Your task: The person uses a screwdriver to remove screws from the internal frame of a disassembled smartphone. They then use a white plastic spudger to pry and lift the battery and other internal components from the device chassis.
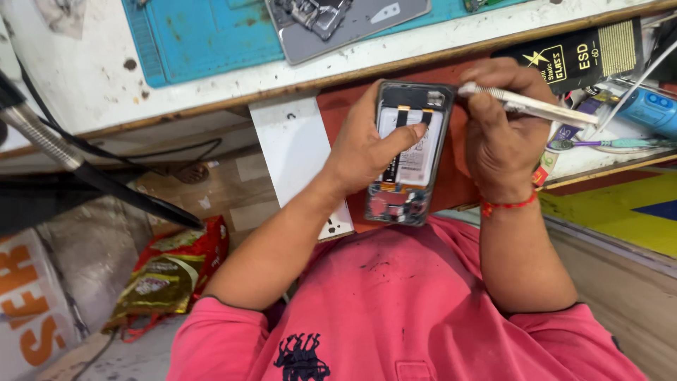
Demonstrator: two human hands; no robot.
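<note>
The hands meet over an opened phone (407,152) held in front of the person's chest, just below the edge of the worktop (92,77). The left hand (367,148) grips the phone from its left side, with the thumb laid across the white battery. The right hand (504,130) is closed around a slim white tool (532,106), whose tip touches the phone's top right corner.

The phone has its back cover off. A dark frame surrounds a pale battery crossed by black flex strips with orange ends, and small dark circuit parts sit at the lower end. Its long axis runs almost straight up and down in the view, tilted slightly, with the upper end towards the worktop and the lower end towards the pink shirt (402,310).

A red thread band (508,205) circles the right wrist. On the worktop lie a blue mat (204,35) and a grey tray (338,25), well apart from the phone.
</note>
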